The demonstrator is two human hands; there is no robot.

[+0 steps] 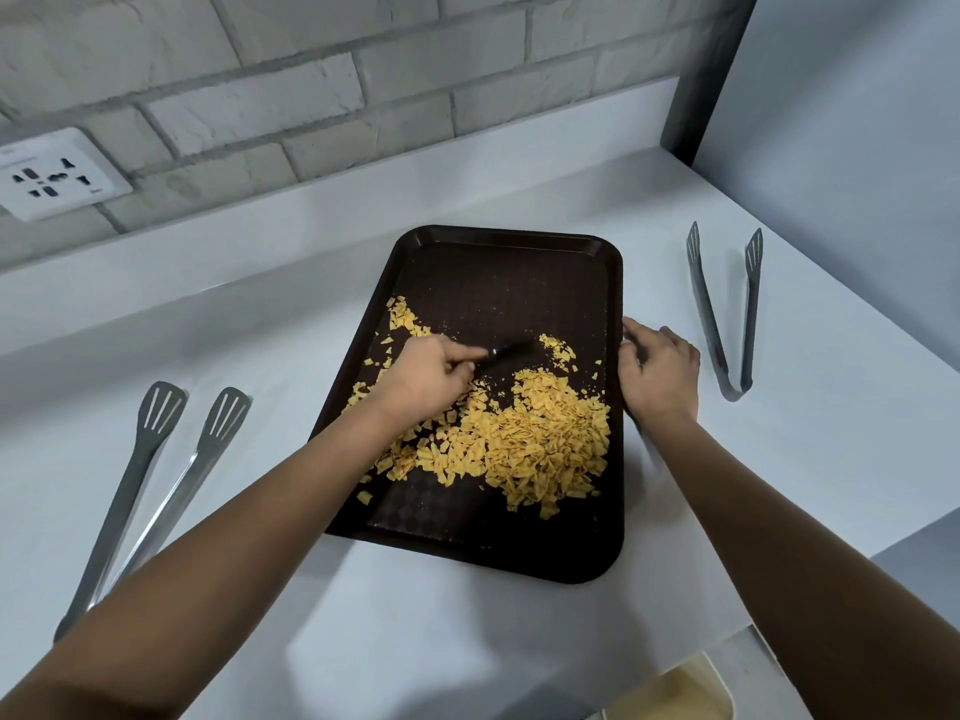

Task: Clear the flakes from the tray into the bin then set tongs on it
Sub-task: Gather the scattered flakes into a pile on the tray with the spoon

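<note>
A dark brown tray (498, 272) lies on the white counter, its near end overhanging the counter edge slightly. Yellow flakes (540, 439) are heaped on its near right part, with a thinner trail along the left side. My left hand (426, 376) is over the tray, shut on a small dark brush (511, 350) whose blurred tip points right. My right hand (657, 371) holds the tray's right rim. One pair of metal tongs (727, 314) lies right of the tray. A longer pair of slotted tongs (140, 485) lies to the left.
A cream bin (680, 693) shows below the counter edge at the bottom right. A brick wall with a white socket (57, 174) runs behind the counter. A grey wall panel (841, 122) closes the right side.
</note>
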